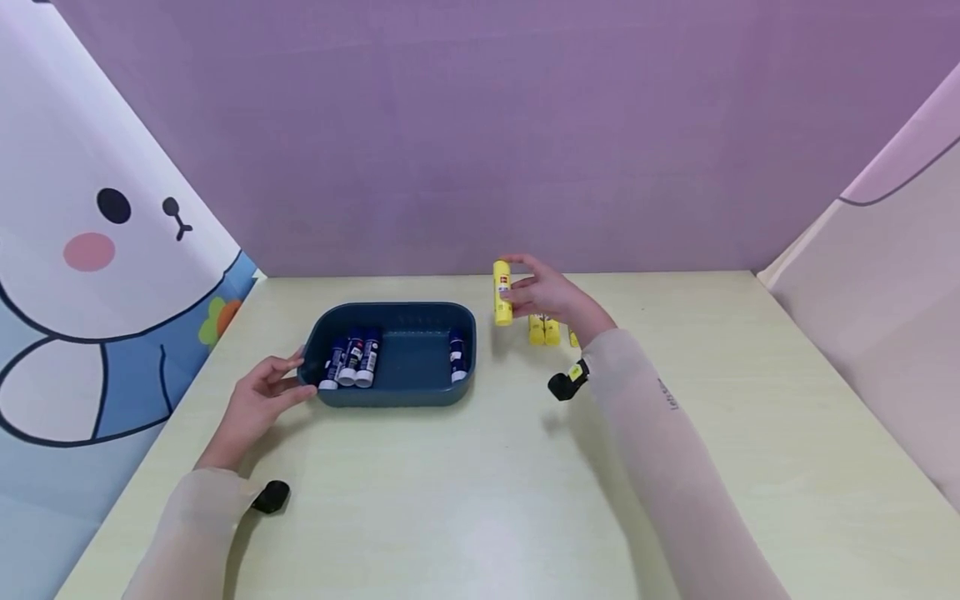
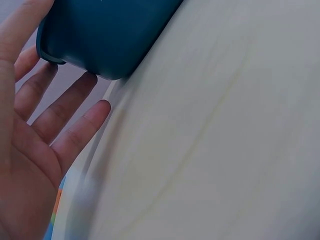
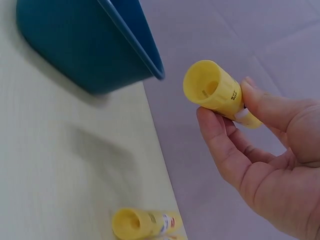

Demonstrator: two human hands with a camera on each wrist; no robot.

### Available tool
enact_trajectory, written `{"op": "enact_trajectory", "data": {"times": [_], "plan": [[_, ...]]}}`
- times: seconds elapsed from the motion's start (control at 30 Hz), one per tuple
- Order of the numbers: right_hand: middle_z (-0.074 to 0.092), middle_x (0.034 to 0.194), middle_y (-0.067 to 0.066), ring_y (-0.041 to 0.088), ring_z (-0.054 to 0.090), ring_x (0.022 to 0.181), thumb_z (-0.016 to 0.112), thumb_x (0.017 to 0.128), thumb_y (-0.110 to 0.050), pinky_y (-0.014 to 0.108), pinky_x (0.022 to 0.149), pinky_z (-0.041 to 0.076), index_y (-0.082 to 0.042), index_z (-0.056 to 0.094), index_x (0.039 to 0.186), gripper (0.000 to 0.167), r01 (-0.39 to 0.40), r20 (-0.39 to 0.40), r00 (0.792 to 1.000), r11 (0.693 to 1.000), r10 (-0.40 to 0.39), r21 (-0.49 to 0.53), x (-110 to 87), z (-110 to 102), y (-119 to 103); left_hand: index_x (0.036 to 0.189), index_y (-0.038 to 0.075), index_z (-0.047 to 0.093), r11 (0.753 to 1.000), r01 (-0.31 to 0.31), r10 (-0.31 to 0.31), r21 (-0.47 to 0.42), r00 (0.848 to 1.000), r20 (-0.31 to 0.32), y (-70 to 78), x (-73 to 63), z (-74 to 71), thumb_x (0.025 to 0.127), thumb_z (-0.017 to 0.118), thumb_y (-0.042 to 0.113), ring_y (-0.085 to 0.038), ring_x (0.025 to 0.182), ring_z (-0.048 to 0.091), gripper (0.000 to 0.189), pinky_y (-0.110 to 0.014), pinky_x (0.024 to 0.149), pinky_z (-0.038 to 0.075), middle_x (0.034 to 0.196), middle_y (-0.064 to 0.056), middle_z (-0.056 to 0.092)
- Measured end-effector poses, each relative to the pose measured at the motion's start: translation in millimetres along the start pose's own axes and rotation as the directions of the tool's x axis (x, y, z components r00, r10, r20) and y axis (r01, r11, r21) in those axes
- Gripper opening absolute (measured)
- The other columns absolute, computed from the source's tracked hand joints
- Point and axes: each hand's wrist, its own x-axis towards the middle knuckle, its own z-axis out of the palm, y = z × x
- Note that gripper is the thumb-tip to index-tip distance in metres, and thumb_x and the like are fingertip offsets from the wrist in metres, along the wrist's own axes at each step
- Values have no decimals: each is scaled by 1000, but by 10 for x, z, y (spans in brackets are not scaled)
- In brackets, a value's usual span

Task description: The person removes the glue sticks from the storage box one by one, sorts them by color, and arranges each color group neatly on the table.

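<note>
In the head view, my right hand [image 1: 551, 293] holds a yellow glue stick [image 1: 502, 293] upright above the table, just right of the dark blue plastic bin [image 1: 397, 398]. The right wrist view shows the thumb and fingers pinching this glue stick [image 3: 212, 90], its hollow end toward the camera. At the bin's left end, my left hand [image 1: 262, 400] grips the corner, thumb at the front and fingers on the end wall. Inside the bin, several blue glue sticks [image 1: 367, 358] with white ends lean at the left. One more blue glue stick [image 1: 457, 357] stands at its right wall.
More yellow glue sticks [image 1: 543, 330] stand on the table behind the right wrist, partly hidden by it. The pale wooden table [image 1: 450, 500] ends at a purple cloth backdrop [image 1: 480, 142]. A printed cartoon cloth [image 1: 97, 250] hangs along the left side.
</note>
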Motion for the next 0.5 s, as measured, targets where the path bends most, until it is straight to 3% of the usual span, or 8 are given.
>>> {"op": "enact_trajectory", "data": {"times": [0.5], "plan": [[42,139,28,31,61,103,57,100,0,45,95,52,-20,24,157,69,-2,-22,1000,999,2,-33,-136,-354,54,121,-3,51,1000,11,-11,-9,1000,3,-4,-1,4,93,72,17,6,102,61,41,-14,84,50,153,-17,40]]}}
